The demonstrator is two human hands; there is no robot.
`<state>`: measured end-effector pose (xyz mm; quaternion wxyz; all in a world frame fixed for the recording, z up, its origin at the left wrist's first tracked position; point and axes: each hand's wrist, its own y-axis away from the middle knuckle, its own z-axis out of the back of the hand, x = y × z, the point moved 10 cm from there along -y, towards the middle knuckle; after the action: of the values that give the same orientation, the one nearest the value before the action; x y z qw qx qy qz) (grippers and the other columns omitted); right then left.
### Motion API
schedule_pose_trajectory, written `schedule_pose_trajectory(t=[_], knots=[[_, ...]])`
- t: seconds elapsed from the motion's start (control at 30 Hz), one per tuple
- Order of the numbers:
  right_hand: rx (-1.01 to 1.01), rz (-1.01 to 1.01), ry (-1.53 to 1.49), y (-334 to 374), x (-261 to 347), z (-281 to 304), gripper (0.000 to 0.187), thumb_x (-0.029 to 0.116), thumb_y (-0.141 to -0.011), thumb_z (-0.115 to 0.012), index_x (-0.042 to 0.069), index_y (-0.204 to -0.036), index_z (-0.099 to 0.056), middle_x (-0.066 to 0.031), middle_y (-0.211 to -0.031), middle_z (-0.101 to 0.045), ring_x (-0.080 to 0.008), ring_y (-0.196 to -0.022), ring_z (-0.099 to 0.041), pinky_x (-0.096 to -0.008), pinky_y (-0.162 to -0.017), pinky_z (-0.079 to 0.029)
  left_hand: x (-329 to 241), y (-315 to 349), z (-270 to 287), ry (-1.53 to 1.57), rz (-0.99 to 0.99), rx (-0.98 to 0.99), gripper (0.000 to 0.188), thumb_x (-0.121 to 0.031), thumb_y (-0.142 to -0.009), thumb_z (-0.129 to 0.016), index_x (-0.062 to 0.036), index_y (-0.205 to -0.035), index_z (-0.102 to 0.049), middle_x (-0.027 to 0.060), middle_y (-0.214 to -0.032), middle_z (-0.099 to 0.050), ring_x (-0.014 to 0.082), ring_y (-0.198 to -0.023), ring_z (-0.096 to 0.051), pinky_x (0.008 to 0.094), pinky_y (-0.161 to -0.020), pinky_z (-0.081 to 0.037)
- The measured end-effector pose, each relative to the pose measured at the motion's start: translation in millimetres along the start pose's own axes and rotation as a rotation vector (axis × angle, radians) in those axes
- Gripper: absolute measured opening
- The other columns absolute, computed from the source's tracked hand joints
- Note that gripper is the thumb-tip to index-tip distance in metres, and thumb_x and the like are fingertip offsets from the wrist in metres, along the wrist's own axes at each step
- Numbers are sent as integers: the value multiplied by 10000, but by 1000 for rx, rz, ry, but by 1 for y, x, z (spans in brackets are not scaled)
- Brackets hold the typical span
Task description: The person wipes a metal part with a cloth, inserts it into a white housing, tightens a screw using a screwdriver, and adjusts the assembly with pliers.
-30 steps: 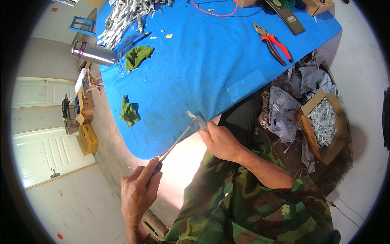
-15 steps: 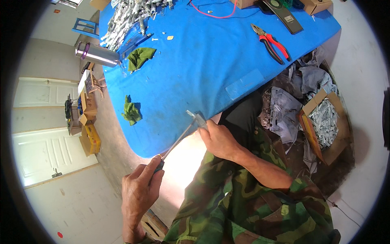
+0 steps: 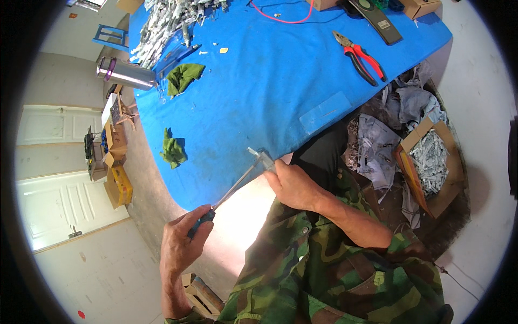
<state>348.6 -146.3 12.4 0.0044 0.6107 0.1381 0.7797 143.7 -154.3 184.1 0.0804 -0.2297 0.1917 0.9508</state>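
My left hand (image 3: 184,237) is closed round the dark blue-green handle of a screwdriver (image 3: 235,187). Its long metal shaft slants up to the right. The shaft's tip meets a small pale, partly see-through plastic part (image 3: 262,157) at the near edge of the blue-covered table (image 3: 243,97). Closed on that part is my right hand (image 3: 294,183), thumb and fingers pinching its lower end. Whether the tip sits in the part or only touches it, I cannot tell. Two green cloth pieces, one farther (image 3: 184,79) and one nearer (image 3: 173,149), lie left of the hands.
Red-and-black pliers (image 3: 360,58) lie at the table's right. A heap of pale slim parts (image 3: 164,27) covers the far left, beside a steel flask (image 3: 127,73). Right of my legs stands a cardboard box (image 3: 456,170) of similar parts, near grey plastic bags (image 3: 376,146).
My left hand has turned slightly and shifted a little left and down, showing more of the screwdriver's handle. My right hand and the plastic part stay nearly in place.
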Motion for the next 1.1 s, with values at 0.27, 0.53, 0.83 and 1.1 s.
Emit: schedule_pose_trajectory(t=[0.27,0.53,0.83,1.1], knots=[[-25,14,49,3,5,3,342,234,-1052,-587,-70,-902,-538,-305,-697,-620,-506,-677,-634,-575,-610,-468,40,-2,-17,194,122,112,330,-230,-987,-730,-28,-1247,-741,82,-781,-732,134,-679,-659,298,-620,-511],[-17,-5,19,2,2,4,337,245,-1047,-555,-77,-950,-532,-330,-748,-623,-510,-721,-642,-544,-637,-488,39,-2,-16,224,40,76,345,-200,-989,-723,15,-1260,-714,53,-767,-680,107,-636,-620,280,-558,-488],[-32,10,-3,1,0,6,334,246,-1034,-541,-74,-938,-520,-332,-738,-604,-500,-711,-638,-533,-637,-486,-13,10,-3,-213,-137,-61,372,-76,-887,-791,-57,-1254,-734,144,-871,-750,221,-702,-734,352,-617,-568],[0,-5,-28,1,-2,7,347,242,-1044,-557,-76,-913,-518,-324,-737,-603,-492,-694,-630,-522,-632,-475,-9,11,-4,-162,-158,-47,395,-107,-881,-813,-117,-1264,-717,118,-898,-763,295,-725,-759,389,-624,-598]])
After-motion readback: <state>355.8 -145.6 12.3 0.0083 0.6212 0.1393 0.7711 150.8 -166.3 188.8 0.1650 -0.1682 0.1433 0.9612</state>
